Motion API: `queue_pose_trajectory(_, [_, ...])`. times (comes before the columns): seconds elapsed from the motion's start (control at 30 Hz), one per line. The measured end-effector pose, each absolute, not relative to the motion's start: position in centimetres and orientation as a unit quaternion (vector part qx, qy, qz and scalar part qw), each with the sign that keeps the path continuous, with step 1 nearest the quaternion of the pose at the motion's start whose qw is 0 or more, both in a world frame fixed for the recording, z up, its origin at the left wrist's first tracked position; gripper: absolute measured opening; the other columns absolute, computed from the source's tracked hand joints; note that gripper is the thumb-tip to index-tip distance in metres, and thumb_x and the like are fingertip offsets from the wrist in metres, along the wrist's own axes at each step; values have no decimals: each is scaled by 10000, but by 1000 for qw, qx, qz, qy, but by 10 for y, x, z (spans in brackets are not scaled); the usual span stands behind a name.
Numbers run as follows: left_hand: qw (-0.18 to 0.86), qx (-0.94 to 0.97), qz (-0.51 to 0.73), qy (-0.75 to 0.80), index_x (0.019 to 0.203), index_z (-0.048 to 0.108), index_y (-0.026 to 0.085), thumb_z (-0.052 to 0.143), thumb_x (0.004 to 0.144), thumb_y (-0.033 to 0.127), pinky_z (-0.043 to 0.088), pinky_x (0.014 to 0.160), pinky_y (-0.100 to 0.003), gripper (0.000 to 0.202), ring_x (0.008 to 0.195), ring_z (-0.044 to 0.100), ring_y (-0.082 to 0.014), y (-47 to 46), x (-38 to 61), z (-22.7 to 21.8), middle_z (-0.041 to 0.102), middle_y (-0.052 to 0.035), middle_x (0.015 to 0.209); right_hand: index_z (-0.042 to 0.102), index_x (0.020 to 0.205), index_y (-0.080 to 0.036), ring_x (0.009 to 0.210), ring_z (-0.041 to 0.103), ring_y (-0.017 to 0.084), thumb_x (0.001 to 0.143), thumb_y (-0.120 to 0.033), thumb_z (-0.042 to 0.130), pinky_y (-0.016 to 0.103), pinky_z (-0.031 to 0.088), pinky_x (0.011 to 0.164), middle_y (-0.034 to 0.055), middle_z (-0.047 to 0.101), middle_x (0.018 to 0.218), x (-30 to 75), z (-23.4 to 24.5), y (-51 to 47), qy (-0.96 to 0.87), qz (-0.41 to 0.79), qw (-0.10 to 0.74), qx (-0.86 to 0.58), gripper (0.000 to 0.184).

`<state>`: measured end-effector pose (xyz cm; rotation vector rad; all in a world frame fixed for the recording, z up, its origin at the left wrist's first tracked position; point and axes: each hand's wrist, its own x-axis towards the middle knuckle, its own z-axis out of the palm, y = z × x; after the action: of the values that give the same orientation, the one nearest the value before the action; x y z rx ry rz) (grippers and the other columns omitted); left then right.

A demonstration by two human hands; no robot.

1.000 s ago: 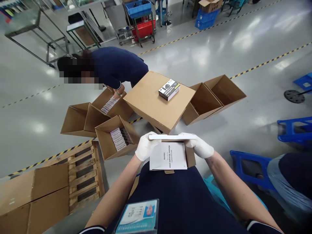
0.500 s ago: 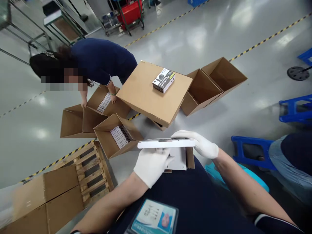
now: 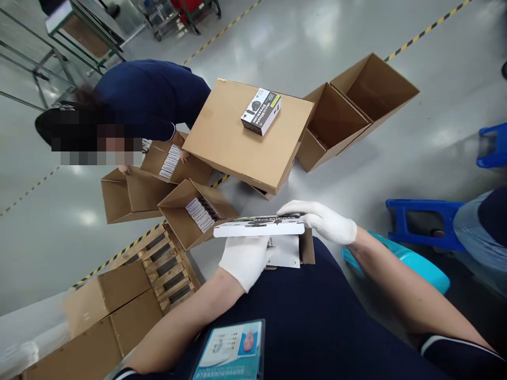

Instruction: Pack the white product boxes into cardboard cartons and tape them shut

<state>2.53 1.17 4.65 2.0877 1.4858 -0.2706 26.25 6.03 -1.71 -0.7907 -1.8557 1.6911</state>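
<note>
In white gloves, both my hands hold a slim white printed box [image 3: 259,228], its narrow side facing me. My left hand [image 3: 243,261] is closed under its left part, fingers mostly hidden by the box. Its right end is gripped by my right hand [image 3: 325,220], fingers curled over the top. Below the box shows a white sheet [image 3: 285,252] with small print, beside a strip of brown cardboard [image 3: 307,247]; how these join the box I cannot tell. Beyond, a black-and-white printed box [image 3: 261,111] lies on a large closed carton [image 3: 245,142].
A co-worker [image 3: 146,100] bends over open cartons [image 3: 148,192] at the left. Another open carton [image 3: 178,224] holds a row of boxes. Two open cartons [image 3: 336,126] stand at the right, a wooden pallet [image 3: 170,269] lower left, blue stools [image 3: 423,211] and a seated person's leg [image 3: 475,227] right.
The held box has tilted so that more of its printed face shows. My hands have shifted slightly up in view as the camera moved. The co-worker leans lower over the cartons.
</note>
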Motion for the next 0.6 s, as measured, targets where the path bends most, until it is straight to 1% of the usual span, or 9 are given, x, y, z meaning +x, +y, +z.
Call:
queue_pose_trajectory(0.1, [221, 804, -127, 537, 1205, 725, 280, 667, 928, 339, 503, 1025, -457, 289, 1151, 664, -325, 6, 20, 54, 772, -73, 1143, 646, 1295, -170, 1124, 636, 272, 1061, -588, 331, 401, 510, 990, 137, 683, 1264, 263, -18, 62, -679, 626, 253, -290, 573])
queue_pose_trajectory(0.23, [170, 826, -122, 523, 1251, 715, 290, 584, 993, 345, 519, 1001, -464, 295, 1118, 682, -313, -4, 14, 58, 762, -79, 1204, 651, 1295, -173, 1141, 631, 262, 1063, -551, 368, 392, 501, 1012, 126, 684, 1266, 261, -16, 65, -676, 631, 250, -286, 526])
queue_pose_trajectory(0.37, [147, 830, -127, 522, 1277, 705, 285, 607, 982, 351, 541, 942, -455, 318, 1115, 683, -321, -10, 14, 59, 753, -92, 1207, 652, 1303, -174, 1146, 634, 266, 1063, -558, 363, 390, 501, 1017, 128, 679, 1275, 261, -16, 65, -675, 637, 243, -284, 537])
queue_pose_trajectory(0.47, [132, 835, -125, 519, 1346, 662, 301, 626, 971, 354, 555, 883, -432, 381, 1136, 677, -322, -10, 17, 57, 737, -92, 1242, 653, 1313, -190, 1153, 642, 275, 1060, -579, 353, 386, 510, 1013, 123, 676, 1292, 263, -18, 65, -672, 641, 239, -285, 553])
queue_pose_trajectory(0.53, [125, 826, -134, 533, 1321, 672, 283, 626, 973, 376, 556, 828, -416, 363, 1061, 698, -312, -9, 20, 55, 751, -95, 1168, 657, 1315, -202, 1156, 645, 283, 1055, -589, 352, 388, 520, 1001, 116, 676, 1300, 263, -18, 66, -668, 644, 236, -288, 557])
queue_pose_trajectory(0.6, [115, 802, -160, 564, 1264, 691, 222, 606, 985, 395, 545, 748, -398, 339, 911, 710, -294, -9, 24, 53, 756, -106, 998, 664, 1316, -208, 1159, 643, 295, 1045, -601, 365, 404, 521, 1001, 112, 680, 1300, 263, -18, 67, -661, 650, 231, -295, 564])
